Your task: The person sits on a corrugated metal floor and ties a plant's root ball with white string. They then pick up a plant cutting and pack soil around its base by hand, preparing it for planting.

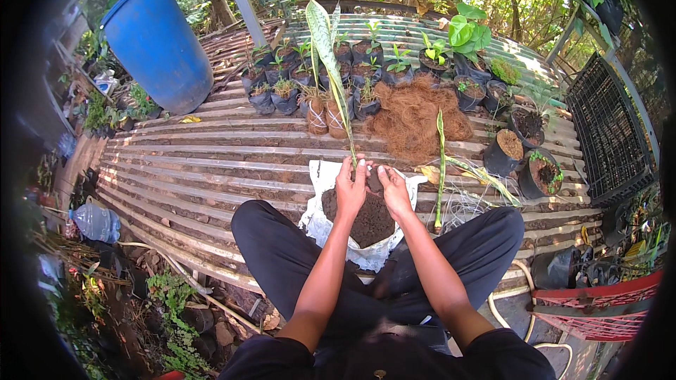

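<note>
A tall snake plant [329, 56] with pale-edged, mottled leaves stands upright, leaning slightly left. At its base, my left hand [350, 188] is closed around the lower stem. My right hand [394, 193] curls in from the other side, its fingers pressed against a dark soil clump [374, 179] between the two hands. The roots are hidden. Below them, a white sack [315, 205] lies open between my legs, holding dark loose soil [369, 224]. Right of my right hand, a single narrow snake plant cutting [441, 162] and another yellow-edged leaf [486, 177] lie on the slats.
Brown coconut fibre [420, 114] lies beyond my hands, near several black-bagged seedlings [285, 98]. Black pots [501, 156] stand to the right, beside a black plastic crate [611, 127]. A blue barrel [160, 46] stands far left; a red crate [598, 309] sits near right.
</note>
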A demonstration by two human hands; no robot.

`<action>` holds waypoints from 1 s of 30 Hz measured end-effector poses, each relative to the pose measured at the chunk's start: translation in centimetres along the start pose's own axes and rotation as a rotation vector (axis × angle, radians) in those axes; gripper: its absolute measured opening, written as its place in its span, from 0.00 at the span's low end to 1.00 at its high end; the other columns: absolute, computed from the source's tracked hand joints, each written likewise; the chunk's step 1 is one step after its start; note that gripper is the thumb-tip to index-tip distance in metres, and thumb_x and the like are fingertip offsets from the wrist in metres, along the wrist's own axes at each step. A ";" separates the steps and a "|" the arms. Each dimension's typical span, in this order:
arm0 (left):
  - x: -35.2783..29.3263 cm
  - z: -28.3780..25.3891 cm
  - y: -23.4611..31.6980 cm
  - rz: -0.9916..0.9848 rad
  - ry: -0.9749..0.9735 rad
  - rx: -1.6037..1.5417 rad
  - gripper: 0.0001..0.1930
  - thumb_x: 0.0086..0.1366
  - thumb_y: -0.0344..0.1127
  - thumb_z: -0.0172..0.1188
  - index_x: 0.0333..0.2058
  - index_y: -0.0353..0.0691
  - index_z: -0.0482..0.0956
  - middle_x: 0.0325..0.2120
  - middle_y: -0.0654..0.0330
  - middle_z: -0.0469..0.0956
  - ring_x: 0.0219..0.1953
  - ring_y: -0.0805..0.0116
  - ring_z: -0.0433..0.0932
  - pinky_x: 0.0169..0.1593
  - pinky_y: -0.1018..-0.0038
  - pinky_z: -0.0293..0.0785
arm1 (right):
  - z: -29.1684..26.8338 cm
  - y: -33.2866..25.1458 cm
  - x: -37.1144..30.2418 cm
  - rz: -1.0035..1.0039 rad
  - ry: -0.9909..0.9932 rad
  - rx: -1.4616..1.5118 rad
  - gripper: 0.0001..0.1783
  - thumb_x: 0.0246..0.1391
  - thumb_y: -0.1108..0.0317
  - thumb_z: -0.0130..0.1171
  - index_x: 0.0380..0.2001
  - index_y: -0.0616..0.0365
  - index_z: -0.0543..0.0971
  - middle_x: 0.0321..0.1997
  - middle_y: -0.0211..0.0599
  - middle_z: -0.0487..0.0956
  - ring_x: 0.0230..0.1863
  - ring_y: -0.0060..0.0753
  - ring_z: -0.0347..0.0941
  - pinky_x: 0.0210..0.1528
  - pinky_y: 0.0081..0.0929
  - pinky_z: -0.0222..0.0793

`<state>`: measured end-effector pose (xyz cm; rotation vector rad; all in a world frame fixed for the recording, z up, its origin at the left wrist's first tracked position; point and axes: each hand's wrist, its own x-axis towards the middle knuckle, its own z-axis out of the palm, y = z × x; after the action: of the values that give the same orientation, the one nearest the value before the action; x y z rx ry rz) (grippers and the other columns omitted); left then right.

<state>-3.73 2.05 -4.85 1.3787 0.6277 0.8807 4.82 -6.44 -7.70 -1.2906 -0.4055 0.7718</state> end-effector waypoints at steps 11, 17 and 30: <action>-0.7 1.2 -0.6 0.183 -0.005 0.241 0.21 0.76 0.47 0.43 0.49 0.32 0.73 0.49 0.48 0.74 0.54 0.54 0.73 0.60 0.63 0.65 | 2.1 -1.5 -1.3 0.117 0.042 -0.177 0.41 0.70 0.38 0.31 0.62 0.66 0.69 0.64 0.51 0.71 0.67 0.42 0.64 0.69 0.33 0.53; -1.2 1.9 -1.7 0.354 -0.142 0.264 0.43 0.72 0.66 0.17 0.58 0.34 0.67 0.64 0.47 0.58 0.70 0.49 0.50 0.70 0.57 0.45 | 3.6 -2.2 -2.0 0.019 0.228 -0.161 0.36 0.70 0.41 0.39 0.53 0.67 0.76 0.54 0.50 0.78 0.57 0.39 0.72 0.60 0.32 0.63; -3.0 3.2 -1.0 0.421 -0.152 0.201 0.41 0.70 0.66 0.28 0.65 0.34 0.57 0.69 0.48 0.52 0.73 0.49 0.44 0.72 0.53 0.38 | 1.3 -2.8 -0.2 0.076 0.470 -0.039 0.26 0.58 0.48 0.65 0.18 0.58 0.74 0.15 0.29 0.72 0.17 0.21 0.65 0.22 0.23 0.62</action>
<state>-2.60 -2.24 -5.85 1.7802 0.3170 1.0520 4.58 -5.87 -4.70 -1.4802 0.0071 0.5015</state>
